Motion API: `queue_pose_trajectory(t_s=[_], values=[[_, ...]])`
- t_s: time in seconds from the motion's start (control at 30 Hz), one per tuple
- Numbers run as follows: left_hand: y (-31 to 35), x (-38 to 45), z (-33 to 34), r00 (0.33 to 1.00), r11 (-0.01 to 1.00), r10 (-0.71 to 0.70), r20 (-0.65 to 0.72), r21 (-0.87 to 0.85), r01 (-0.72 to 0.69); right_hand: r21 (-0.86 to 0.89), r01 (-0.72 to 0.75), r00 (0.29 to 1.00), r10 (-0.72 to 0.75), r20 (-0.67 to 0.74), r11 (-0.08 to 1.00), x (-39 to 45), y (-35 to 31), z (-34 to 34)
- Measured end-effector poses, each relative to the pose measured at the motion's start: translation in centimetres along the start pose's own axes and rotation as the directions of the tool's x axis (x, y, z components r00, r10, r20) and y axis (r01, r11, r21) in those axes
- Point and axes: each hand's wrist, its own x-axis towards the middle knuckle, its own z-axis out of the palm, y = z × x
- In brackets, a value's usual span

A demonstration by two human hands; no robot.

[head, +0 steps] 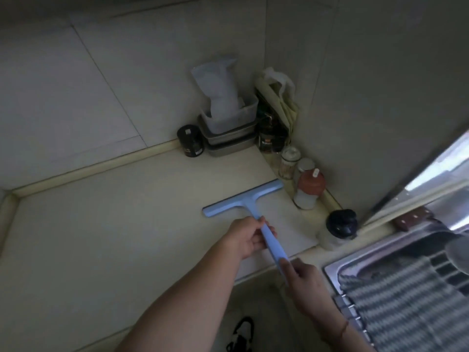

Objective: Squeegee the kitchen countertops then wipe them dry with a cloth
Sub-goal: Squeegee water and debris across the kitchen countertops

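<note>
A light blue squeegee (243,198) lies with its blade on the pale countertop (106,214), blade running from lower left to upper right. My left hand (247,236) grips the upper part of its handle just below the blade. My right hand (304,278) holds the handle's lower end near the counter's front edge. A grey striped cloth (396,298) lies in the steel sink (337,269) at the right.
In the back corner stand a black jar (190,144), stacked containers (229,133) with a white bag, a dark bottle (270,138), glass jars (289,162), a red-capped bottle (309,191) and a black-lidded jar (338,228). A knife (413,219) lies behind the sink.
</note>
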Motion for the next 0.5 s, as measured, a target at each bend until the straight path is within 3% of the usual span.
queue_pose_trajectory(t_s=[0.3, 0.5], values=[[-8.6, -4.3, 2.0, 0.999, 0.999, -0.042, 0.001, 0.009, 0.042, -0.059, -0.082, 0.996, 0.081, -0.029, 0.995, -8.0, 4.3, -2.1], [-9.8, -5.9, 2.4, 0.999, 1.000, -0.019, -0.048, -0.006, 0.019, -0.018, -0.098, 0.995, 0.098, -0.015, 0.995, -9.9, 4.3, -2.4]])
